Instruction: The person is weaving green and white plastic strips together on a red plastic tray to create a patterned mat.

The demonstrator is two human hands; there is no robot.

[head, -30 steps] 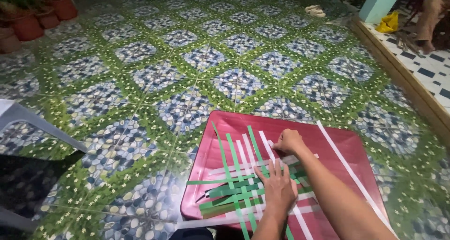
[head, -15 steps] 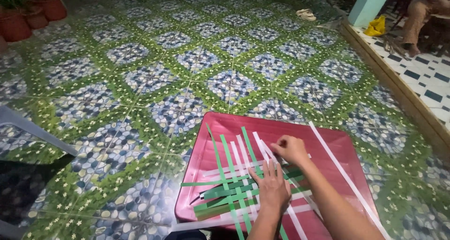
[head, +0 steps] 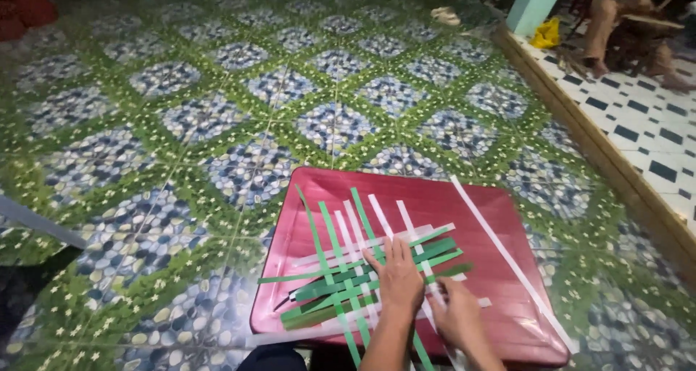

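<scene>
Left hand [head: 400,278] lay flat, fingers spread, pinning the woven strips [head: 362,277] mid-way across the red tray [head: 464,204]; right hand [head: 457,317] pinched a white strip just beside. Best kept pressing firmly, strips snug.

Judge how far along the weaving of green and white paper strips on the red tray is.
Done: several green and white paper strips already cross in a small woven patch on the red plastic tray. In hand: the left hand presses the patch flat while the right hand handles a strip. Left: long strip ends remain unwoven, and one long white strip lies apart.
</scene>
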